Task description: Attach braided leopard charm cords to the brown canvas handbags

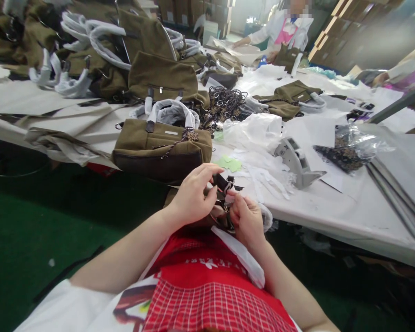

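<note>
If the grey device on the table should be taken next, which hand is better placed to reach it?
Probably the right hand: it is nearer the grey device. The left hand is farther off, on the other side of the dark strap. Both hands are busy around this strap, though.

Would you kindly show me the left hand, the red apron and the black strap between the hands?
Left hand (194,194): head view, back of hand.
Red apron (221,302): head view, checked part.
Black strap (221,182): head view, dark band.

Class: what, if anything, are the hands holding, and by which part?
A dark strap, apparently pinched near its metal fitting; exact contact is unclear.
</note>
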`<state>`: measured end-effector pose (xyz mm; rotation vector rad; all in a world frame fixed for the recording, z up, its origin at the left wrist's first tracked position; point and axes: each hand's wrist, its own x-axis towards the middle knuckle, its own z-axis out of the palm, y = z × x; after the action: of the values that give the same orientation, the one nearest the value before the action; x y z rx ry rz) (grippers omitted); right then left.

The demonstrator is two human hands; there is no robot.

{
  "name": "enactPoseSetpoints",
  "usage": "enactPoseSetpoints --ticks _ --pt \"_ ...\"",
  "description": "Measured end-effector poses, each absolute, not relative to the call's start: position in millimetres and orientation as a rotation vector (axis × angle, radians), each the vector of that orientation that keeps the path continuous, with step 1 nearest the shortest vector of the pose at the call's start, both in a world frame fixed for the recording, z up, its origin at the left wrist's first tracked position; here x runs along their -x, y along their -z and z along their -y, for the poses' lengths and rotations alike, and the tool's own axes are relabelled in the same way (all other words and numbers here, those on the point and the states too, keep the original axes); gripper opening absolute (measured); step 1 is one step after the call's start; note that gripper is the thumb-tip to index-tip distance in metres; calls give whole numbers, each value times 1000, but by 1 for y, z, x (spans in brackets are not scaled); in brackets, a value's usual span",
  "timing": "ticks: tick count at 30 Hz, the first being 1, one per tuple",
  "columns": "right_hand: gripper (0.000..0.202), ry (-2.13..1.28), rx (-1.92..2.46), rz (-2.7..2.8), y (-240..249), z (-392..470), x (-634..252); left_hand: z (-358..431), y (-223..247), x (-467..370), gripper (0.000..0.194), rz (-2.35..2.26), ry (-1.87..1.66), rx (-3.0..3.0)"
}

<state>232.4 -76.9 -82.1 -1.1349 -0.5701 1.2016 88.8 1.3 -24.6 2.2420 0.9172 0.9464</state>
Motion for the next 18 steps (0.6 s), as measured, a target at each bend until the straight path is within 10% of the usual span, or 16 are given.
enactPoseSetpoints --ticks 3,7,18 --pt "34 -1303 1114 616 84 75 -228 -8 18 -81 53 -745 -668 -2564" --pt "33 -1252 1191 716 83 75 -225 -18 26 -81 20 -770 -427 -2538" --pt "39 -1266 1339 814 87 74 -226 -20 65 -51 24 -862 -714 -1866"
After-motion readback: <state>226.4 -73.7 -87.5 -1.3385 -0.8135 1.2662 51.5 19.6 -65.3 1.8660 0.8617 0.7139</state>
